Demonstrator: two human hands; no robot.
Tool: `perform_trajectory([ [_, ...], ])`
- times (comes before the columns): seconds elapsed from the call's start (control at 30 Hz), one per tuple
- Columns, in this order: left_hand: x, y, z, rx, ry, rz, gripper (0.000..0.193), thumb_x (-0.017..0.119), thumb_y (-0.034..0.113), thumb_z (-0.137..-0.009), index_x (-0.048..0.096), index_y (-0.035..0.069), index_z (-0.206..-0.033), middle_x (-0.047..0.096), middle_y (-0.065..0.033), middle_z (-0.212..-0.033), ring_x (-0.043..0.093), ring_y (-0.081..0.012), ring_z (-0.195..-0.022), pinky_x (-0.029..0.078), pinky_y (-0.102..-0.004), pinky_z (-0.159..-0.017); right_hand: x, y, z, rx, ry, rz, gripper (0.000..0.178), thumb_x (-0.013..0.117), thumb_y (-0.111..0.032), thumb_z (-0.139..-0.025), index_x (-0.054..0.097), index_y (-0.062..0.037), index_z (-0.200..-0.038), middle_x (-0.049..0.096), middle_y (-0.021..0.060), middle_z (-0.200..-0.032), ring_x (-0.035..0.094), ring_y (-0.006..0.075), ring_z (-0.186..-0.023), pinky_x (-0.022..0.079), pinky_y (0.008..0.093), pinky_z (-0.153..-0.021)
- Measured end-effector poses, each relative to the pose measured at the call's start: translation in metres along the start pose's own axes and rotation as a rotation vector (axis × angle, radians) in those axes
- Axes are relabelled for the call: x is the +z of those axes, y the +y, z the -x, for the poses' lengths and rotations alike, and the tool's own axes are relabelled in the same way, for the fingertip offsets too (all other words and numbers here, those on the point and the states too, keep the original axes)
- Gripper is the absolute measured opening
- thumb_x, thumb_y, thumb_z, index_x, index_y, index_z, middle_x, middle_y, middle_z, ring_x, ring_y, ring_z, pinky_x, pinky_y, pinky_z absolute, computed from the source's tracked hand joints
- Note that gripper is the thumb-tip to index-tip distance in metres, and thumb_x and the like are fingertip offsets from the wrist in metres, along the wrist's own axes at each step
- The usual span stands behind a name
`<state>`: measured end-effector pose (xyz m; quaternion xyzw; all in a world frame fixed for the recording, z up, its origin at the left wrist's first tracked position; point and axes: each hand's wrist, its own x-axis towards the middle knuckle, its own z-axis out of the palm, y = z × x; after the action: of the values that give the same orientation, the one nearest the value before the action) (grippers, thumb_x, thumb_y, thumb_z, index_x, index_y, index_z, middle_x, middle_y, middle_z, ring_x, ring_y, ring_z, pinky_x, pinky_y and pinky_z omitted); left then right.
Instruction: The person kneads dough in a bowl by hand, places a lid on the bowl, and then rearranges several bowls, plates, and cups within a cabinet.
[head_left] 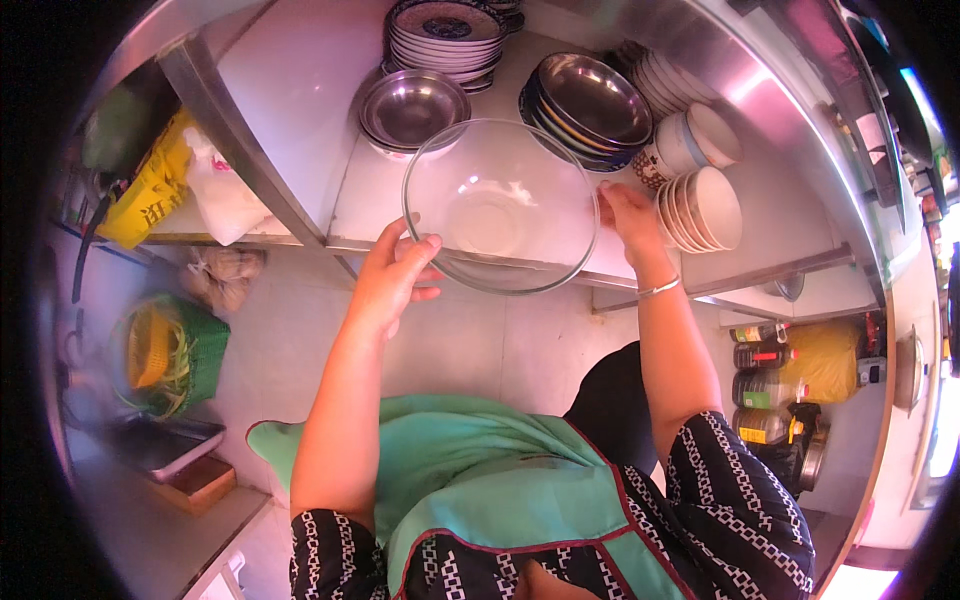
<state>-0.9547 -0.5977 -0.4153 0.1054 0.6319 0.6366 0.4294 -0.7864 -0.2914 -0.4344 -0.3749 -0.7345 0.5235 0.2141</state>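
Observation:
A large clear glass bowl (500, 270) is held between my two hands, at the front of a shelf inside a cabinet. My left hand (393, 272) grips its left rim, thumb and fingers closed on the glass. On the opposite side my right hand (630, 215) holds the right rim, its fingers partly seen through or behind the glass. Just behind the bowl sit a stack of metal bowls (413, 108) and a stack of plates topped by a dark metal dish (595, 98). Beside my right hand lies a tilted stack of white bowls (715, 208).
Patterned plates (447, 25) are piled at the back. Cups (710, 135) lie on the right. Yellow and white bags (225, 190) fill the left compartment. Below left stands a green basket (205, 350); bottles (758, 390) line the lower right. The shelf's metal edge (350, 245) runs before me.

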Motion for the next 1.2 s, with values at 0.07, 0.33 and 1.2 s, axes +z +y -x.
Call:
perform_trajectory([
  [0.07, -0.003, -0.001, 0.002, -0.005, -0.012, 0.038, 0.068, 0.067, 0.037, -0.082, 0.038, 0.009, -0.136, 0.053, -0.0101, -0.118, 0.062, -0.0236, -0.089, 0.05, -0.0329, -0.07, 0.015, -0.005, -0.005, 0.372, -0.184, -0.441, 0.034, 0.056, -0.029, -0.093, 0.053, -0.0006, -0.112, 0.064, 0.0123, -0.104, 0.065, 0.0232, -0.089, 0.053, 0.0344, -0.078],
  [0.33, 0.006, -0.001, 0.013, -0.002, -0.012, 0.144, 0.066, 0.068, 0.039, -0.082, 0.04, 0.008, -0.133, 0.053, -0.012, -0.121, 0.062, -0.0245, -0.085, 0.05, -0.035, -0.071, 0.03, -0.012, -0.036, 0.277, -0.086, -0.54, 0.033, 0.049, -0.025, -0.095, 0.054, 0.0014, -0.114, 0.062, 0.0182, -0.111, 0.063, 0.0294, -0.098, 0.053, 0.0377, -0.083],
  [1.2, 0.017, -0.003, 0.005, -0.064, -0.095, 0.047, 0.085, 0.059, 0.035, -0.082, 0.011, 0.009, -0.148, 0.043, -0.0161, -0.133, 0.065, -0.0253, -0.091, 0.054, -0.032, -0.066, 0.02, 0.024, -0.092, 0.251, 0.066, -0.714, 0.032, 0.042, -0.014, -0.095, 0.045, 0.0116, -0.114, 0.056, 0.0266, -0.111, 0.059, 0.0391, -0.1, 0.053, 0.047, -0.086],
])
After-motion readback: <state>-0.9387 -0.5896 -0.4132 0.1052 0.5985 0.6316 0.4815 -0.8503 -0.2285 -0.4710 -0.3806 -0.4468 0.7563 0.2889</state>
